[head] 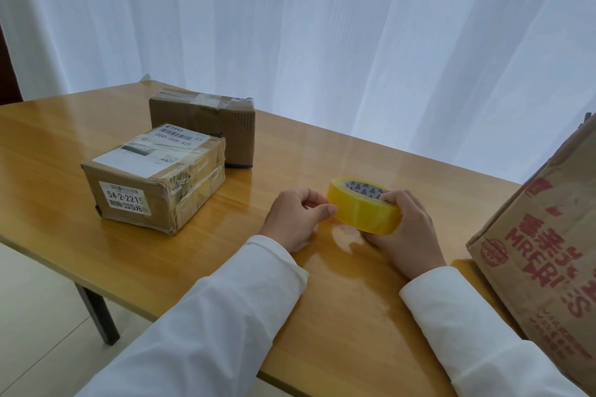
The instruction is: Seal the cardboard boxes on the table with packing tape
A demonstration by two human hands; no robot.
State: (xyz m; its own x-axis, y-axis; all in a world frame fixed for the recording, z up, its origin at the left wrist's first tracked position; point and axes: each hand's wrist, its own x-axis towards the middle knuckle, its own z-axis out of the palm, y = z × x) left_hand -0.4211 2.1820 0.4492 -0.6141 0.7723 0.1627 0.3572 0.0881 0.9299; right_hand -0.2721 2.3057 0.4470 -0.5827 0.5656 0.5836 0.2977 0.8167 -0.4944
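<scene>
Your right hand (pixel 407 229) grips the yellow tape roll (pixel 364 204), fingers curled into its core, holding it tilted just above the table (pixel 225 267). Your left hand (pixel 295 219) pinches at the roll's left rim with thumb and curled fingers. Two taped boxes sit well left: the labelled box (pixel 151 183) nearer you, the plain box (pixel 206 125) just behind it. A big printed box (pixel 548 267) stands at your right edge. White curtain (pixel 322 25) behind.
</scene>
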